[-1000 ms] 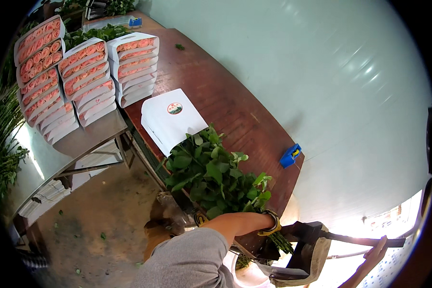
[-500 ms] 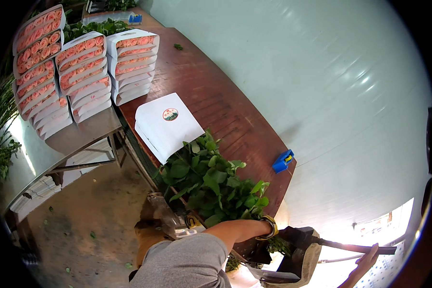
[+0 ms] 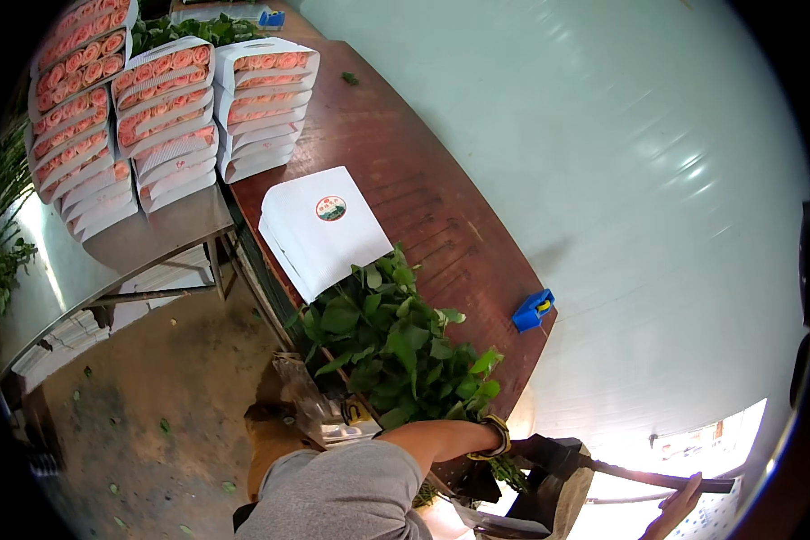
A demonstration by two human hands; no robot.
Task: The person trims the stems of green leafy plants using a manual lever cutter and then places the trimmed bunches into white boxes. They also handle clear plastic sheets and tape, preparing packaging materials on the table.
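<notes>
A wrapped bundle lies slantwise on the table, with white packaging (image 3: 310, 243) at its upper end and green leaves (image 3: 414, 351) spreading toward me. My left arm crosses the stem end, with a yellow-and-black band at the wrist. My left hand (image 3: 549, 453) looks dark, perhaps gloved, and its fingers cannot be made out beside the stems (image 3: 511, 473). At the lower right, my right hand (image 3: 678, 509) is on the end of a long dark lever (image 3: 643, 474). Below the lever's near end hangs an open drab bag-like container (image 3: 569, 490).
Stacked white-wrapped packs of pink roses (image 3: 166, 121) stand on a metal table (image 3: 166, 225) at the left. A blue tape dispenser (image 3: 533, 310) sits by the brown table's (image 3: 441, 225) right edge. A pale sheet wall (image 3: 603, 162) rises behind. Leaves litter the floor (image 3: 144, 396).
The view has shifted slightly. My right hand and the lever's outer end sit a little lower and farther left in the picture. The bundle keeps its place on the table.
</notes>
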